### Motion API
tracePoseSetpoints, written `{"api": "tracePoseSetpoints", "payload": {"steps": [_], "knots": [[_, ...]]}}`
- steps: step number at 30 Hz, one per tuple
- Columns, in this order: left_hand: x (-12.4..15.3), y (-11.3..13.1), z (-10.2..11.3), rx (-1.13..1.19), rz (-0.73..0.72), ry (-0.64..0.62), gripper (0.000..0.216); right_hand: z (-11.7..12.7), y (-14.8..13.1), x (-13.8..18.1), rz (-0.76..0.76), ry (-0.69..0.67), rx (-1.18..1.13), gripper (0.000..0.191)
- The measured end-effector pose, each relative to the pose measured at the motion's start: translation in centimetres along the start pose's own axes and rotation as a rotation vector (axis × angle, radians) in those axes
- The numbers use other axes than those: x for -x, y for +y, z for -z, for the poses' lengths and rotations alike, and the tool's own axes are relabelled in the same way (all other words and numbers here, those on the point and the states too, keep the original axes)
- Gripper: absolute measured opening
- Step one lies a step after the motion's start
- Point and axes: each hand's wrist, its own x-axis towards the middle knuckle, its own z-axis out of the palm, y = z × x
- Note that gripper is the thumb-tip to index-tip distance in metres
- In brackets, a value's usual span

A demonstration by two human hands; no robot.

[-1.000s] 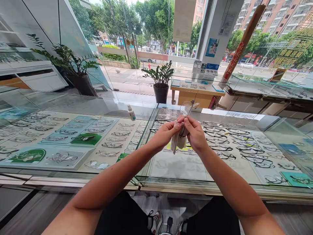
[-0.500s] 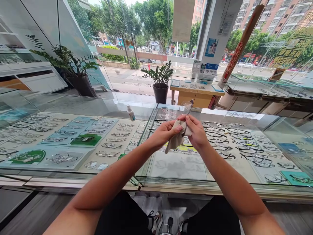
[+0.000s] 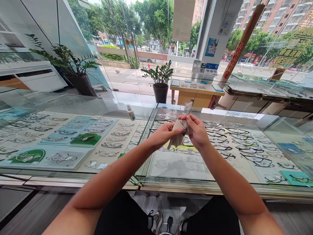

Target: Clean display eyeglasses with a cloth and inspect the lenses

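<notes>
My left hand (image 3: 166, 133) is closed on a beige cleaning cloth (image 3: 175, 139), its thumb pressing the fabric. The cloth is folded around the lower part of a pair of eyeglasses (image 3: 187, 107), and one corner dangles below. Fingers of my right hand (image 3: 197, 131) pinch the frame near its middle. One clear lens sticks up above both hands; the other lens is covered by cloth and fingers. Both hands are held over the glass display counter (image 3: 174, 174). To their left, a white spray bottle (image 3: 131, 114) stands on the glass top.
Rows of eyeglasses (image 3: 254, 148) lie on trays inside the counter. A green display piece (image 3: 86, 139) sits in the left section. Beyond the counter are a potted plant (image 3: 160, 89) and a wooden display table (image 3: 198, 94).
The cloth's hanging corner has shifted slightly to the right and up. Both hands have made only a small rubbing-sized movement, still gripping the cloth and eyeglasses.
</notes>
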Motion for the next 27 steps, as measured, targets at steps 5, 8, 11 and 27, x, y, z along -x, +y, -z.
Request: {"api": "tracePoseSetpoints", "payload": {"steps": [5, 8, 11, 27], "knots": [[-0.08, -0.19, 0.09, 0.019, -0.012, 0.039, 0.058, -0.24, 0.23, 0.04, 0.021, -0.007, 0.025, 0.042], [-0.19, -0.13, -0.13, 0.048, -0.020, 0.051, 0.058, -0.35, 0.31, 0.10, 0.018, -0.009, 0.054, 0.043], [-0.25, -0.11, -0.37, 0.064, -0.037, 0.059, 0.057, -0.38, 0.31, 0.18, 0.013, -0.014, 0.056, 0.043], [-0.30, -0.54, -0.83, -0.024, -0.178, 0.086, 0.060, -0.30, 0.56, 0.75, 0.114, -0.082, 0.205, 0.038]]}}
